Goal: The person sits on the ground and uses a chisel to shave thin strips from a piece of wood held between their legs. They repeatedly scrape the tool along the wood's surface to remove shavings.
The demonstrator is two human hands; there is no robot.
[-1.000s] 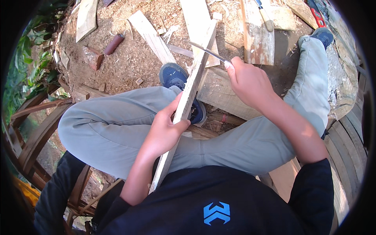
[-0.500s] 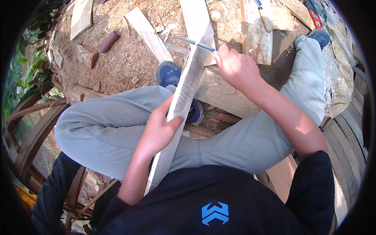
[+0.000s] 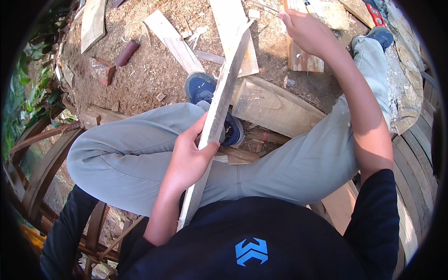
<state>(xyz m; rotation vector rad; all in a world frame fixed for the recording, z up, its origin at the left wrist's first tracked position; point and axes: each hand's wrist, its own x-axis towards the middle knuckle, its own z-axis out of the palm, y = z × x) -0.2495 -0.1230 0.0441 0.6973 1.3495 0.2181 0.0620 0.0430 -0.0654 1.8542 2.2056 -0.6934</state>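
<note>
A long, narrow wooden strip [image 3: 218, 105] slants from my lap up over the ground, its lower end against my dark shirt. My left hand [image 3: 192, 156] is wrapped round its middle, thumb on the near face. A thin curled shaving [image 3: 247, 25] stands out at the far end. My right hand [image 3: 303, 30] is up at the top right, apart from the strip, fingers closed round the handle of a knife. Only part of the knife's blade [image 3: 265, 6] shows, pointing up and left past the top edge; the handle is hidden in my fist.
Boards [image 3: 277, 105] and another pale plank [image 3: 235, 42] lie on shaving-strewn soil, beside my shoe [image 3: 200, 86]. A dark red cylinder [image 3: 127, 53] and a reddish block [image 3: 102, 71] are at left. A red-handled tool [image 3: 374, 15] lies far right. Curved wooden pieces [image 3: 49, 170] stand at left.
My right hand has moved up and right with the knife, off the strip's far end. A curled shaving now shows there. The strip has turned slightly in my left hand, which stays in place.
</note>
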